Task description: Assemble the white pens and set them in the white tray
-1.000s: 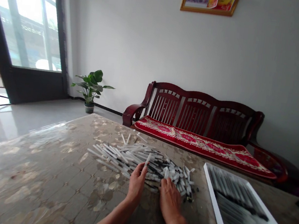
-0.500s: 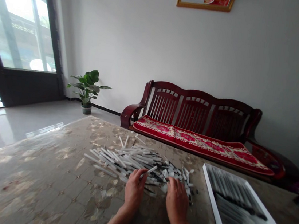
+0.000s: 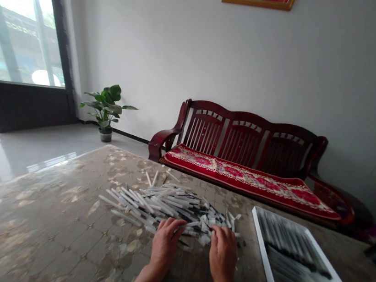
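A heap of loose pen parts [image 3: 152,201], with white barrels, thin black pieces and small translucent caps, is spread on the table [image 3: 68,231]. My left hand [image 3: 164,242] is at the near edge of the heap, its thumb and fingers closed on a white pen barrel [image 3: 192,224] that points right. Opposite it, my right hand [image 3: 223,254] is pinched beside the translucent caps [image 3: 207,222]. Whatever its fingertips hold is too small to make out. A short gap separates the two hands.
To the right lies a shallow white tray [image 3: 264,262] with rows of dark-tipped pens. Beyond the table stands a dark red wooden bench [image 3: 243,139] with a red patterned cover [image 3: 245,176]. A potted plant [image 3: 108,107] is on the floor at left.
My left hand has moved slightly down and left, and the barrel in it has swung lower toward the right hand. The right hand stays almost in place. The view has shifted slightly.
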A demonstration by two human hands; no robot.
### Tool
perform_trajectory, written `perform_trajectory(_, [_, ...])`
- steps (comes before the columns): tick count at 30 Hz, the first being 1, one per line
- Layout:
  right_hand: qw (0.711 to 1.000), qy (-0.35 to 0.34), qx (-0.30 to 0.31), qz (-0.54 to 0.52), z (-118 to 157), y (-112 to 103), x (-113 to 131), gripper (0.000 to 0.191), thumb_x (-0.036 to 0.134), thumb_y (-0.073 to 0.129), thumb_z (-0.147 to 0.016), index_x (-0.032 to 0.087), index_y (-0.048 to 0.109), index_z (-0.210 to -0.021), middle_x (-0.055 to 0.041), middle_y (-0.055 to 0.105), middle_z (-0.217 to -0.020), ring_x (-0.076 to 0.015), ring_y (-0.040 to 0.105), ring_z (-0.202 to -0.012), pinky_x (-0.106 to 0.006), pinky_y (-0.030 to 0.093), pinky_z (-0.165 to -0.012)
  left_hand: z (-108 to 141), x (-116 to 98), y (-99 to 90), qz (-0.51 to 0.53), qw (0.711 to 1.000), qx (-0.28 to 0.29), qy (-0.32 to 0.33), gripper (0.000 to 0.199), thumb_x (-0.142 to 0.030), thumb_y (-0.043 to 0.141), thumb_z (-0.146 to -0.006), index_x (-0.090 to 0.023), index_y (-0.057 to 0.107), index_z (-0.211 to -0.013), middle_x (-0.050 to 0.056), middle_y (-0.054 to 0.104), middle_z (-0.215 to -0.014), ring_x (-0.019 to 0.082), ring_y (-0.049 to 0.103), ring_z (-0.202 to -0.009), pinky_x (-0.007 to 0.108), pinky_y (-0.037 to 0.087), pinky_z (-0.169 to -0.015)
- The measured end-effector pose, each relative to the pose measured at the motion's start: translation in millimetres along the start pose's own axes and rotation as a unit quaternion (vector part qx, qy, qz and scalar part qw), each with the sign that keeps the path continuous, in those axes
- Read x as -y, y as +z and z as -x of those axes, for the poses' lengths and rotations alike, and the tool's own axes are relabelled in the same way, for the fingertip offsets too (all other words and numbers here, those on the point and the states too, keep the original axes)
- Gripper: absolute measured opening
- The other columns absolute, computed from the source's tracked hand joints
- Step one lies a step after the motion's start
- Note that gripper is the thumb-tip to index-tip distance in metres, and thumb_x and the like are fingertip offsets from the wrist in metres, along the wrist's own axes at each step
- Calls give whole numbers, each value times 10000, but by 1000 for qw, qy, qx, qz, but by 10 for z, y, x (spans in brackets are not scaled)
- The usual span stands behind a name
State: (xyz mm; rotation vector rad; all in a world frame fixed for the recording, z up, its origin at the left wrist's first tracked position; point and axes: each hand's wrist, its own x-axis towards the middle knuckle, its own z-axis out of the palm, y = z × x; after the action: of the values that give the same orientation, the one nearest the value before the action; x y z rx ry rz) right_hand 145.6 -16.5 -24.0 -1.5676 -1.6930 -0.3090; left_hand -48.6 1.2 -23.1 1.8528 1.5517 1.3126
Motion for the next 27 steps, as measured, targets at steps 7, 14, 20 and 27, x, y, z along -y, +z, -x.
perform_trajectory(7, [999,-22,26,5,-17,-84,94,249,209,420,-974,257,663,-944,-38,626,-863,-223,543,-850,-363,395,-800,25,-18,-20,-8,1000,14,18,191,-274,592,-872,-294,761,-960,35,722,-906,240,622,-892,358,512,-812])
perform_trajectory(14, [999,-24,23,-3,-25,-95,86,265,209,409,-974,256,667,-939,-37,632,-860,-217,544,-852,-357,394,-794,11,-2,-40,-3,1000,17,20,205,-281,579,-876,-279,764,-964,50,725,-915,248,621,-889,376,513,-823])
perform_trajectory(20, [999,-39,33,11,-2,-66,63,248,201,433,-958,265,671,-927,-31,634,-862,-215,540,-827,-351,387,-774,10,27,-29,5,1000,13,26,201,-271,578,-877,-286,764,-951,47,727,-912,245,633,-899,370,520,-828])
perform_trajectory(27, [995,-74,62,27,-24,-91,-20,220,200,486,-939,282,690,-948,-22,631,-861,-208,540,-825,-348,378,-771,5,51,-49,-13,996,39,74,189,-262,588,-883,-273,760,-962,58,727,-919,241,633,-913,349,524,-817])
